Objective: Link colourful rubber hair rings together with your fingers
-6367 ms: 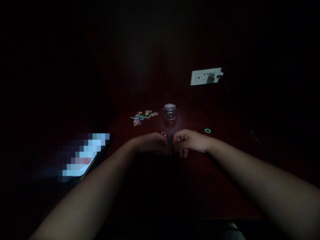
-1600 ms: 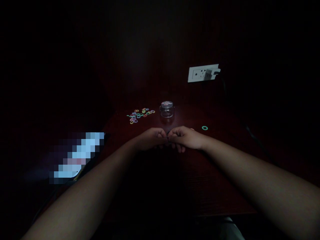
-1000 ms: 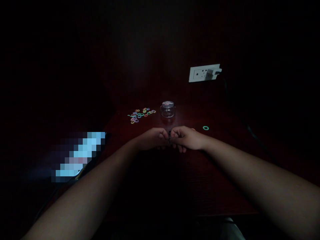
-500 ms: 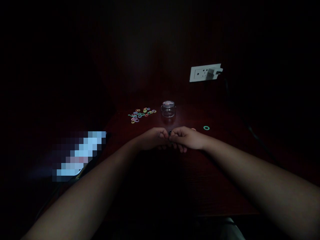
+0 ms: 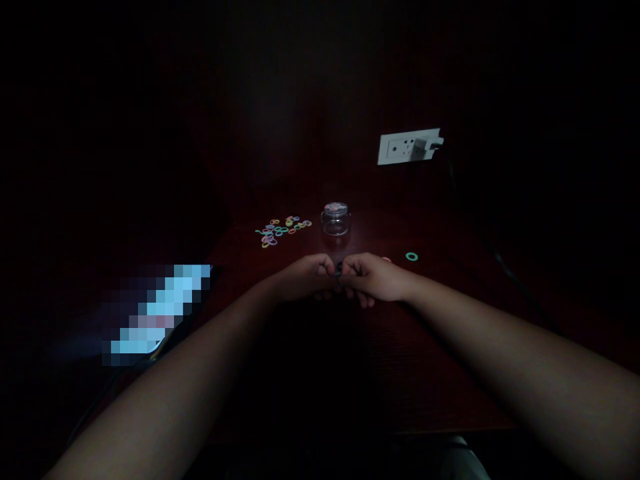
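Head view: dark red bench (image 5: 425, 373); left hand (image 5: 305, 277) and right hand (image 5: 377, 275) meet knuckle to knuckle, each grip curled around a small dark ring (image 5: 339, 268), barely visible. Beyond lie a clear jar (image 5: 335, 219) and scattered coloured rings (image 5: 281, 230).

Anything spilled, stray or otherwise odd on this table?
Yes: small coloured rings lie scattered loose left of the small clear jar, and one green ring sits alone beyond the right hand. The scene is very dark.

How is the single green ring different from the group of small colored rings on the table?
The green ring lies alone, right of the right hand; the colored rings lie scattered together, left of the clear jar. The green ring looks thicker; the colored rings show several colors. Both rest flat on the dark table.
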Demonstrator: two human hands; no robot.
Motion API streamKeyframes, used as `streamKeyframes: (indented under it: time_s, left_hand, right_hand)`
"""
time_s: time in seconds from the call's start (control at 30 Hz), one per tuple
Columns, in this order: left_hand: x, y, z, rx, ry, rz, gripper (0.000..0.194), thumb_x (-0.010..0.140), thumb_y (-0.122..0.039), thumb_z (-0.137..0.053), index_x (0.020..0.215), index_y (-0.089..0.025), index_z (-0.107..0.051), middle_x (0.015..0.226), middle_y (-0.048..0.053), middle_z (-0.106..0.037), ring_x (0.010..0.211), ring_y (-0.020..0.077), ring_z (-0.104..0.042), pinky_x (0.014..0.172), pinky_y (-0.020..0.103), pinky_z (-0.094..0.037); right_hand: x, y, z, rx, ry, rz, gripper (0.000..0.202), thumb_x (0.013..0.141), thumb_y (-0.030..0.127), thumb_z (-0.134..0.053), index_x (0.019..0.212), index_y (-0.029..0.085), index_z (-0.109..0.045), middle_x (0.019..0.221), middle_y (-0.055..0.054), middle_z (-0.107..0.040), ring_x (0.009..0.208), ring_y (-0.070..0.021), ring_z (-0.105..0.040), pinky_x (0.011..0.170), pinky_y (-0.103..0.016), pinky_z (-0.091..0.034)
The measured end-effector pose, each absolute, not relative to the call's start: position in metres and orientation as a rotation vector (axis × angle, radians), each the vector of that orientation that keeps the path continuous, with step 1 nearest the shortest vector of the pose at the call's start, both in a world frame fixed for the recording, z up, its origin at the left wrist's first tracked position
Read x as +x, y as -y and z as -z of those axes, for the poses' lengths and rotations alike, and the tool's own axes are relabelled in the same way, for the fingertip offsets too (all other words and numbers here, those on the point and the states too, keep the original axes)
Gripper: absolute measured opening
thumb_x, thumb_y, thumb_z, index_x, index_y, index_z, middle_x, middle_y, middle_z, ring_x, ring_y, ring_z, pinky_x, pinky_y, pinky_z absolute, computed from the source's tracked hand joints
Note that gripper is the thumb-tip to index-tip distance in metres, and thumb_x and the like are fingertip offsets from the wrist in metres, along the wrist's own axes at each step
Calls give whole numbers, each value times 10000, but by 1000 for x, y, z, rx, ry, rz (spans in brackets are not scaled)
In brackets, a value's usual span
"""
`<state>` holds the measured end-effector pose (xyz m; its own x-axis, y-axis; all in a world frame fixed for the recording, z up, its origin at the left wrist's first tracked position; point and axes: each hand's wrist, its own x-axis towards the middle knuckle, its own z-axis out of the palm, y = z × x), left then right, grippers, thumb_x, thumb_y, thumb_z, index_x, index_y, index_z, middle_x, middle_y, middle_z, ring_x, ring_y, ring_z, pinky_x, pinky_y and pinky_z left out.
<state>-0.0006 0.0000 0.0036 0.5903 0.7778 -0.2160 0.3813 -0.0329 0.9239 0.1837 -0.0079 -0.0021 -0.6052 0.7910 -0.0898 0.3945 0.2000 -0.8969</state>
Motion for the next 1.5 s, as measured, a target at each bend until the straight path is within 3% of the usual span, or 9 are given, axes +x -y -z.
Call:
streamKeyframes:
  time_s: [0.2, 0.53, 0.87, 1.13, 1.5]
  left_hand:
    - [-1, 1, -7, 1612, -984, -396, 212, 771, -290, -540, 914, -155, -463, 786, 24, -623, 585, 68, -566, 509, 170, -422]
    - [0, -1, -1, 1652, -1011, -450, 211, 761, -315, -556, 871, -159, -465, 755, -8, -572, 598, 69, -558, 485, 161, -422]
    - [0, -2, 1, 1697, -978, -503, 228, 743, -314, -591, 837, -148, -466, 687, -8, -578, 548, 59, -532, 468, 159, -411]
    - [1, -2, 1, 1675, -980, -553, 227, 751, -302, -578, 807, -164, -406, 671, -24, -563, 514, 59, -535, 432, 152, -401]
    - [2, -2, 2, 1654, -1024, -550, 286, 727, -264, -604, 911, -161, -411, 715, -7, -587, 535, 65, -546, 448, 160, -410]
  right_hand:
    - [182, 10, 1, -1166, 2043, -1340, 224, 790, 356, -562, 750, 173, -438, 541, 38, -583, 350, -63, -521, 290, -142, -383]
    - [181, 8, 3, -1157, 2049, -1349, 289, 781, 422, -559, 721, 175, -421, 546, 30, -595, 354, -64, -525, 295, -141, -376]
    - [182, 6, 6, -1065, 2029, -1402, 257, 760, 374, -590, 776, 176, -427, 607, 40, -585, 368, -57, -528, 305, -143, -397]
    - [182, 7, 1, -1058, 1966, -1453, 60, 806, 199, -501, 820, 157, -460, 608, 37, -581, 389, -63, -543, 340, -158, -429]
    - [179, 6, 3, -1156, 1961, -1371, 135, 798, 248, -543, 766, 163, -444, 587, 32, -578, 370, -67, -538, 314, -157, -416]
